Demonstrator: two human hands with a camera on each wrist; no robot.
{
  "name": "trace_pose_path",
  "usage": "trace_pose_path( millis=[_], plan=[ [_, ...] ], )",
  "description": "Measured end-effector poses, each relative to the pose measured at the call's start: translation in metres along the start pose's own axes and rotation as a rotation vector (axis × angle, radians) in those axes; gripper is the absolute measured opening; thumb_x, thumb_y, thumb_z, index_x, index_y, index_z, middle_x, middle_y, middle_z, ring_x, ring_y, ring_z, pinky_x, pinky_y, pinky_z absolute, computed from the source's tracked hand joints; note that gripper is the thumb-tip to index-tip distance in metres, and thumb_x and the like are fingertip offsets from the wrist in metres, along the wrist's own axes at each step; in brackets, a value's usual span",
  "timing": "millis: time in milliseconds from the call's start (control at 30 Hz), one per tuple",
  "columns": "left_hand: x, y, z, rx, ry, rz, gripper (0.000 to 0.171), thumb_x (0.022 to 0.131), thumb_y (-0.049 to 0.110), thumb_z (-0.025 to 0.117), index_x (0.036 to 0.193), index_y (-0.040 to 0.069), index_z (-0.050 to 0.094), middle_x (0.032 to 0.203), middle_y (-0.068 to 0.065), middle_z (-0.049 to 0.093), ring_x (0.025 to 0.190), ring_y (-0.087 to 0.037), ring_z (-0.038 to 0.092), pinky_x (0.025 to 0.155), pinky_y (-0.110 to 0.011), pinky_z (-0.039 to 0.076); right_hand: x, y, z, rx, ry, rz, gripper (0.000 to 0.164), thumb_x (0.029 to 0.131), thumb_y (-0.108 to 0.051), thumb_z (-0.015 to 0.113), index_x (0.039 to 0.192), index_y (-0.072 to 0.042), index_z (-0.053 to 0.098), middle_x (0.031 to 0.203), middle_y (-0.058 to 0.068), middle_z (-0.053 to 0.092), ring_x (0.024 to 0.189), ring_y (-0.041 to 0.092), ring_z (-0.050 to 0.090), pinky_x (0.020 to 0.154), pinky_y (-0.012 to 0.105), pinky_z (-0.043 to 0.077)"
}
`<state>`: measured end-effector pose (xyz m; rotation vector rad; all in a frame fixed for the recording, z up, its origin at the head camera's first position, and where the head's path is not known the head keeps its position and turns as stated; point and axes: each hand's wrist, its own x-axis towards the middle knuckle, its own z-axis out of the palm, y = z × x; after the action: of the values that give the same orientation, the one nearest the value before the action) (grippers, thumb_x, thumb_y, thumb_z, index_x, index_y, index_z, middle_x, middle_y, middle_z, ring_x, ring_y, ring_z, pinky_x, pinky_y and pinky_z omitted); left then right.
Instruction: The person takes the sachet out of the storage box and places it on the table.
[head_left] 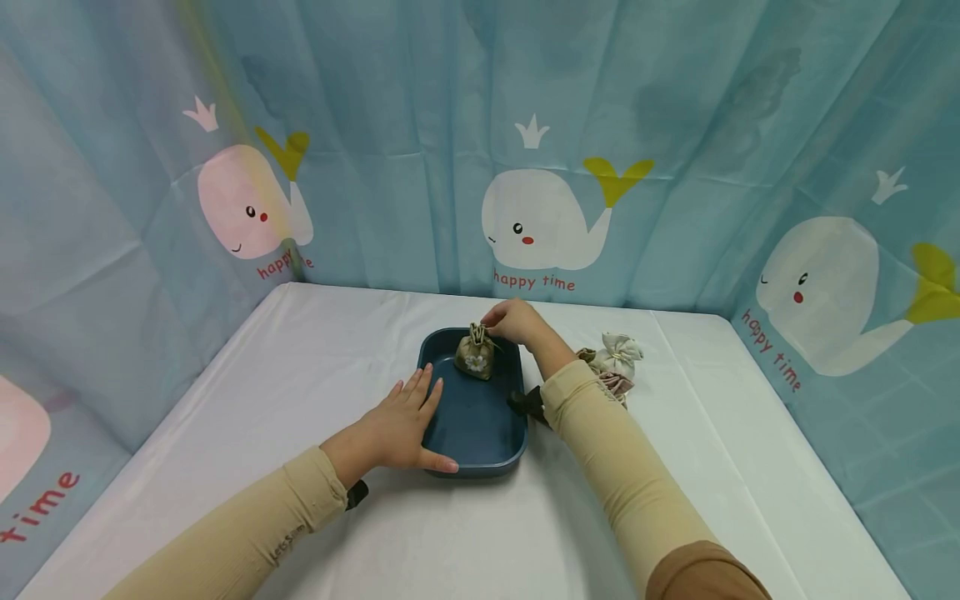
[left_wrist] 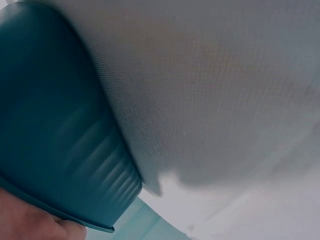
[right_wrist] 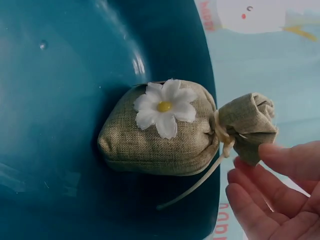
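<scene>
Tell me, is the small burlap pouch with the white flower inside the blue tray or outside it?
Inside. The burlap pouch sits upright on the floor of the blue tray, near its far end, and the right hand touches its tied top.

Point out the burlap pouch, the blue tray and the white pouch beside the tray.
burlap pouch (right_wrist: pixel 160 140), right wrist view, on its body.
blue tray (head_left: pixel 480 421), head view, bare floor.
white pouch (head_left: pixel 618 352), head view, on its body.
</scene>
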<state>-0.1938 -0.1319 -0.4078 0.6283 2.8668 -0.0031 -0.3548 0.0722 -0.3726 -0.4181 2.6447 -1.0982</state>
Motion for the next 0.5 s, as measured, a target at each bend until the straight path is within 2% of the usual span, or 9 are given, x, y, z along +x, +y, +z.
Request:
trace_pose_path(
  millis=[200,400,500],
  plan=[
    [-0.0008,0.0006,-0.0004,-0.009,-0.002,0.0,0.129,0.055,0.091,0.038,0.147,0.007,0.004,0.151,-0.015,-0.012,0.139,-0.03,-0.005,0.109,-0.049,0.01,0.0018,-0.0006,0.0043,-0.045,-0.013,-0.003,0.02,0.085,-0.005,0.061,0.103,-0.008,0.07,0.103,0.007,0.066,0.093,0.02,0.059,0.081,0.035,0.048],
    [-0.0007,0.0003,-0.001,-0.007,-0.004,0.004,0.129,0.055,0.092,0.037,0.147,0.007,0.003,0.151,-0.015,-0.013,0.139,-0.03,-0.005,0.109,-0.049,0.011,0.0026,-0.0008,0.0075,-0.06,-0.005,0.012,0.009,0.083,-0.013,0.066,0.088,-0.009,0.073,0.084,0.003,0.068,0.077,0.016,0.058,0.07,0.031,0.047],
    [-0.0009,0.0007,-0.0012,-0.01,-0.001,0.005,0.129,0.055,0.092,0.037,0.147,0.007,0.004,0.151,-0.015,-0.013,0.139,-0.03,-0.006,0.109,-0.049,0.011,0.004,-0.0003,0.0085,-0.071,0.0,0.019,0.009,0.083,-0.016,0.066,0.081,-0.01,0.073,0.08,0.005,0.068,0.072,0.014,0.058,0.065,0.028,0.047]
  ],
)
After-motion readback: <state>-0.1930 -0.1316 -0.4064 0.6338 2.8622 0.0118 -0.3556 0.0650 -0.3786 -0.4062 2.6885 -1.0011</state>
